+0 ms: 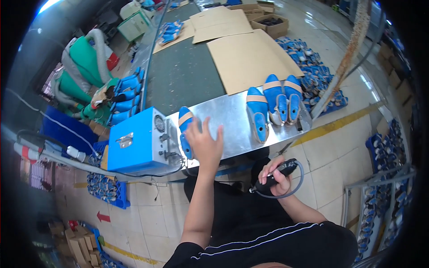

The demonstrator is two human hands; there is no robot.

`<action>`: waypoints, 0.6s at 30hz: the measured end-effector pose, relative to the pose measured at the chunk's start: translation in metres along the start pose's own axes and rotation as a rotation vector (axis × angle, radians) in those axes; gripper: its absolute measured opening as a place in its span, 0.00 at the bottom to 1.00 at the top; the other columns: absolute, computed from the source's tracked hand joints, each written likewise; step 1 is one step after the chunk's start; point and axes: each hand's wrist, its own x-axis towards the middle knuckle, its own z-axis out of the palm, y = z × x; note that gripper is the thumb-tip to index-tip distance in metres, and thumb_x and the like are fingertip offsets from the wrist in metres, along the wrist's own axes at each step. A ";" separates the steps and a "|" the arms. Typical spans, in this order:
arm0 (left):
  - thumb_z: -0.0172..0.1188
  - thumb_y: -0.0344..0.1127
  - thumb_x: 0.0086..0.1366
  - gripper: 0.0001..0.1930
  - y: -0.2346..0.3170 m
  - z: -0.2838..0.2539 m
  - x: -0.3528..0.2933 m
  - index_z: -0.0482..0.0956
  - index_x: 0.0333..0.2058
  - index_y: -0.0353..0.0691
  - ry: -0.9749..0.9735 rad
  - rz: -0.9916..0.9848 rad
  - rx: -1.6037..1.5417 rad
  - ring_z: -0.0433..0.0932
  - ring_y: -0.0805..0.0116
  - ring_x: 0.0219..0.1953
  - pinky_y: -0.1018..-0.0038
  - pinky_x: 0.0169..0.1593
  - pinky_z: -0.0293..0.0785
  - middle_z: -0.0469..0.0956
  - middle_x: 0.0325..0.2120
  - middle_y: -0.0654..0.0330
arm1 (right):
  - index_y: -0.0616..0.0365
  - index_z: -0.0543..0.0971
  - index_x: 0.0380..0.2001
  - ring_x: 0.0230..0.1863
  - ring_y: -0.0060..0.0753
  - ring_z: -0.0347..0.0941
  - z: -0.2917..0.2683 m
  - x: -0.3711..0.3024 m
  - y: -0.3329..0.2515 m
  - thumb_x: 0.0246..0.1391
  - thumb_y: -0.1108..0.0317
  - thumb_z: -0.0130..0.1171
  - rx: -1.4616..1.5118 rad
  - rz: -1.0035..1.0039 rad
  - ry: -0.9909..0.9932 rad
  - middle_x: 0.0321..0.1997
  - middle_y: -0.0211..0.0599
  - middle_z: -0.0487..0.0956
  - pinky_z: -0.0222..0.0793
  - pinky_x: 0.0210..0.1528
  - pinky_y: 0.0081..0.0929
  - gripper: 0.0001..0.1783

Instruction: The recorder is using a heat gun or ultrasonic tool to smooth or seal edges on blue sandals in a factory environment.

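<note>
My left hand is slightly blurred, its fingers apart, at the right side of a single blue shoe last with a tan strap. It partly covers this last; I cannot tell whether the fingertips touch it. My right hand is wrapped round a black hand tool with a metal tip, held over my lap at the front of the bench. A grey cord loops from the tool. To the right, three more blue lasts with tan straps lie on the metal bench top.
A blue metal box with knobs stands left of the single last. Beyond are a dark green conveyor belt and cardboard sheets. A rusty post rises at the right. Crates of blue lasts sit on the floor.
</note>
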 end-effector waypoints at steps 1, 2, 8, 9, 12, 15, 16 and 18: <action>0.70 0.48 0.65 0.30 0.010 0.013 0.001 0.76 0.59 0.36 -0.033 0.080 -0.266 0.74 0.38 0.59 0.52 0.61 0.72 0.75 0.57 0.37 | 0.58 0.72 0.39 0.30 0.35 0.78 0.002 0.000 0.000 0.63 0.67 0.62 0.001 0.001 0.005 0.34 0.47 0.79 0.77 0.37 0.35 0.10; 0.70 0.48 0.65 0.30 0.027 0.020 0.002 0.76 0.59 0.36 -0.034 0.082 -0.286 0.74 0.38 0.59 0.52 0.61 0.72 0.75 0.57 0.37 | 0.58 0.72 0.39 0.31 0.35 0.78 0.005 -0.001 -0.002 0.62 0.67 0.62 0.001 0.008 0.013 0.35 0.47 0.79 0.77 0.38 0.35 0.10; 0.70 0.62 0.59 0.50 0.107 0.053 0.027 0.63 0.67 0.31 -0.700 -0.181 -0.548 0.82 0.34 0.50 0.52 0.53 0.79 0.81 0.46 0.34 | 0.58 0.73 0.39 0.31 0.36 0.78 0.003 -0.008 -0.020 0.61 0.67 0.63 -0.043 -0.063 -0.013 0.35 0.47 0.79 0.78 0.38 0.34 0.11; 0.71 0.63 0.57 0.53 0.106 0.064 0.030 0.59 0.69 0.31 -0.707 -0.175 -0.509 0.83 0.34 0.49 0.53 0.51 0.80 0.82 0.45 0.33 | 0.59 0.73 0.39 0.31 0.36 0.78 0.001 -0.009 -0.024 0.61 0.66 0.64 -0.058 -0.078 -0.020 0.35 0.46 0.79 0.78 0.38 0.34 0.11; 0.72 0.58 0.58 0.54 0.083 0.090 0.036 0.54 0.72 0.31 -0.691 -0.183 -0.495 0.85 0.36 0.45 0.51 0.47 0.82 0.81 0.46 0.30 | 0.59 0.73 0.38 0.31 0.36 0.79 -0.002 -0.010 -0.032 0.61 0.66 0.64 -0.069 -0.105 -0.028 0.35 0.46 0.79 0.78 0.38 0.34 0.11; 0.75 0.53 0.56 0.56 0.026 0.110 0.035 0.53 0.73 0.32 -0.683 -0.296 -0.674 0.85 0.42 0.46 0.50 0.48 0.82 0.81 0.50 0.35 | 0.57 0.71 0.39 0.30 0.37 0.77 -0.001 -0.011 -0.034 0.63 0.63 0.62 -0.110 -0.100 -0.039 0.34 0.45 0.78 0.75 0.37 0.37 0.12; 0.76 0.47 0.56 0.55 0.011 0.105 0.034 0.52 0.74 0.31 -0.795 -0.438 -0.880 0.84 0.46 0.49 0.51 0.50 0.82 0.80 0.52 0.39 | 0.56 0.70 0.40 0.28 0.38 0.75 -0.003 -0.013 -0.035 0.65 0.61 0.60 -0.130 -0.104 -0.015 0.33 0.44 0.77 0.74 0.36 0.39 0.12; 0.75 0.34 0.57 0.53 -0.017 0.087 0.018 0.51 0.74 0.32 -0.955 -0.684 -1.282 0.82 0.54 0.51 0.53 0.53 0.82 0.78 0.54 0.46 | 0.55 0.69 0.41 0.28 0.38 0.74 -0.008 -0.019 -0.034 0.67 0.59 0.59 -0.159 -0.126 0.008 0.33 0.42 0.75 0.74 0.35 0.40 0.13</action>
